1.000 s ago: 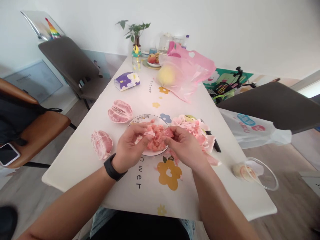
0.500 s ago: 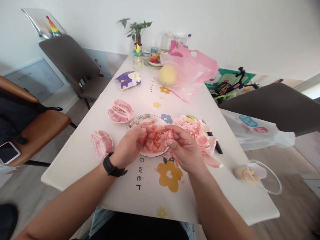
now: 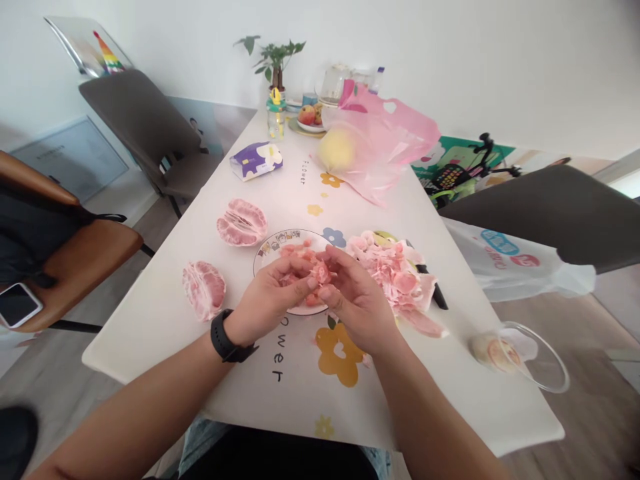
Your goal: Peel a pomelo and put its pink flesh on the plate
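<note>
Over the plate (image 3: 273, 248) my left hand (image 3: 273, 290) and my right hand (image 3: 357, 297) meet, their fingertips closed on one small piece of pomelo flesh (image 3: 321, 272). Loose pink pulp (image 3: 297, 251) lies on the plate beneath, partly covered by my fingers. To the left sit two peeled chunks of pomelo: one pomelo chunk (image 3: 242, 223) beyond the plate and another pomelo chunk (image 3: 204, 289) nearer my left wrist. A heap of pink membranes and peel (image 3: 395, 273) lies just right of my right hand.
A black knife handle (image 3: 440, 297) sticks out beside the peel heap. Farther back are a purple tissue pack (image 3: 257, 161), a pink plastic bag (image 3: 385, 140) with a yellow fruit, a fruit plate (image 3: 311, 127) and a potted plant (image 3: 276, 63). A clear round container (image 3: 535, 357) is at the right edge.
My left hand has come up from the pulp to the pomelo piece, and my right hand has shifted slightly left with it. Both hands now touch the piece.
</note>
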Action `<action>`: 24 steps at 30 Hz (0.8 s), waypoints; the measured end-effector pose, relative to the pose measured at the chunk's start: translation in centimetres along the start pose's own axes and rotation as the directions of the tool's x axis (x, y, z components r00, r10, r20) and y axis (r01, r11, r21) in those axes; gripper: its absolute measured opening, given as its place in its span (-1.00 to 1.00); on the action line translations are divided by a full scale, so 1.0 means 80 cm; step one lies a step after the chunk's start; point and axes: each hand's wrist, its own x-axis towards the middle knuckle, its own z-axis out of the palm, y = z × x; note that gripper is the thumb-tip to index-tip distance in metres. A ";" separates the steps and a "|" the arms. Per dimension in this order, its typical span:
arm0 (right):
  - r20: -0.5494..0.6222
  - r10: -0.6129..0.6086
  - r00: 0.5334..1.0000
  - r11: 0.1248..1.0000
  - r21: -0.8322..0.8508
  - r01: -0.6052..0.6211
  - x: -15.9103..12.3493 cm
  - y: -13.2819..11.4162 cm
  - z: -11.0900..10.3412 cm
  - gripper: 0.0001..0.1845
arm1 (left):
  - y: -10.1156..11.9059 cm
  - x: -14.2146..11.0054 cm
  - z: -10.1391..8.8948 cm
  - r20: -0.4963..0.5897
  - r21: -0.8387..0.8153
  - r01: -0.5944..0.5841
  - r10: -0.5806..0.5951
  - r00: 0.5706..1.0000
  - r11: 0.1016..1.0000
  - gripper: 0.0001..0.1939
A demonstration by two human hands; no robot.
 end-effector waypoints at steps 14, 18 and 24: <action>-0.189 -0.212 0.959 0.952 -0.261 0.159 -0.001 -0.011 -0.006 -0.85 | -0.005 -0.004 -0.009 -0.009 0.146 0.100 -0.100 0.995 0.984 -0.72; -0.255 -0.218 0.942 0.930 -0.346 0.122 -0.003 -0.010 -0.007 -0.86 | -0.005 -0.003 -0.009 0.005 0.134 0.097 -0.099 0.995 0.986 -0.71; -0.087 -0.061 0.994 0.986 -0.161 0.046 0.000 -0.014 -0.016 -0.74 | -0.001 -0.002 -0.007 0.043 0.141 0.082 -0.088 0.995 0.987 -0.71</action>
